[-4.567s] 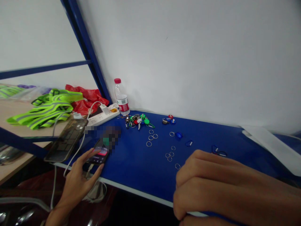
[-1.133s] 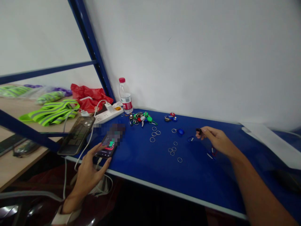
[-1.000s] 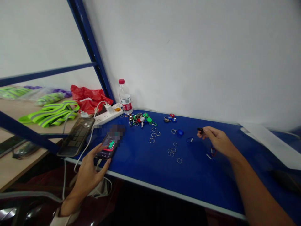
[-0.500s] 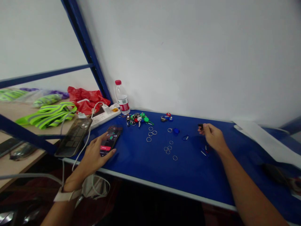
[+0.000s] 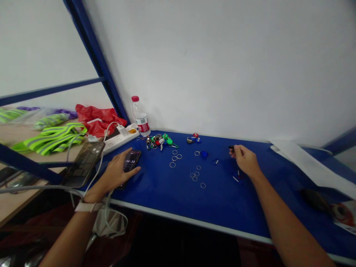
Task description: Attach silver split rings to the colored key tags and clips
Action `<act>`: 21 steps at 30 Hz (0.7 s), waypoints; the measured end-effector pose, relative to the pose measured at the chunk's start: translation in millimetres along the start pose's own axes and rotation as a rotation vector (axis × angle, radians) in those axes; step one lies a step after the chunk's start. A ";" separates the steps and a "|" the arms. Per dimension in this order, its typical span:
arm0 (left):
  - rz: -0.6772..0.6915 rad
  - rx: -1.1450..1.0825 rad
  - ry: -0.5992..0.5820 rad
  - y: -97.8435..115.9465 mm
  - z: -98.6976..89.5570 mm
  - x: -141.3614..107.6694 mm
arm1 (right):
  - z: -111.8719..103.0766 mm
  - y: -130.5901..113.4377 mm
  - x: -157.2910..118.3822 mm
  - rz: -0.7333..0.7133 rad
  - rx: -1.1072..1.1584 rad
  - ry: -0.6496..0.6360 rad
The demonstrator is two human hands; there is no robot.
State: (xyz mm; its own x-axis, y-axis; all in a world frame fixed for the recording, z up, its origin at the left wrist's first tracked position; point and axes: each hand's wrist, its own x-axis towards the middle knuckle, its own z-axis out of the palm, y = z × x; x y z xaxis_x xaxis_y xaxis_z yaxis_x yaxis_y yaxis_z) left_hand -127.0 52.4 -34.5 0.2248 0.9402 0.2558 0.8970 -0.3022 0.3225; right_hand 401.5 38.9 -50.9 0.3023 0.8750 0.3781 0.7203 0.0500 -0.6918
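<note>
At the far left a clear bag (image 5: 33, 115) seems to hold a neon strap bundle (image 5: 51, 120), while the left hand (image 5: 114, 171) spreads loosely over the phone (image 5: 131, 160), whose long axis slants away and rightward. Beyond it stands the capped bottle (image 5: 142, 124), its fill level unclear, then loose metal rings (image 5: 172, 165) lie between the hands. The blue carabiner (image 5: 215, 161) lies left of and nearer the right hand (image 5: 246, 160), whose closed fingertips pinch a small black piece (image 5: 231, 147) poking leftward, its long axis roughly sideways
</note>
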 end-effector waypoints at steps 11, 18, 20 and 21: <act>0.012 0.021 -0.033 -4.0 2.6 11.2 | 0.5 2.6 1.7 -0.001 0.004 0.005; 0.008 0.002 0.008 -3.7 2.1 5.6 | -0.3 1.9 1.5 0.011 0.005 -0.006; 0.010 0.009 0.012 -3.8 2.0 2.5 | -0.5 1.6 1.3 0.019 0.000 -0.010; 0.013 0.012 0.017 -3.7 1.8 1.2 | -0.6 1.6 1.2 0.021 -0.003 -0.013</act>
State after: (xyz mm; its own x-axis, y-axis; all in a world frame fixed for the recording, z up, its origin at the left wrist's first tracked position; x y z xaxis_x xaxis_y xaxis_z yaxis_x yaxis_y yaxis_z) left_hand -129.3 54.9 -37.0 0.2306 0.9333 0.2751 0.8984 -0.3128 0.3081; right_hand 403.4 39.8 -51.1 0.3095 0.8818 0.3558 0.7156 0.0304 -0.6978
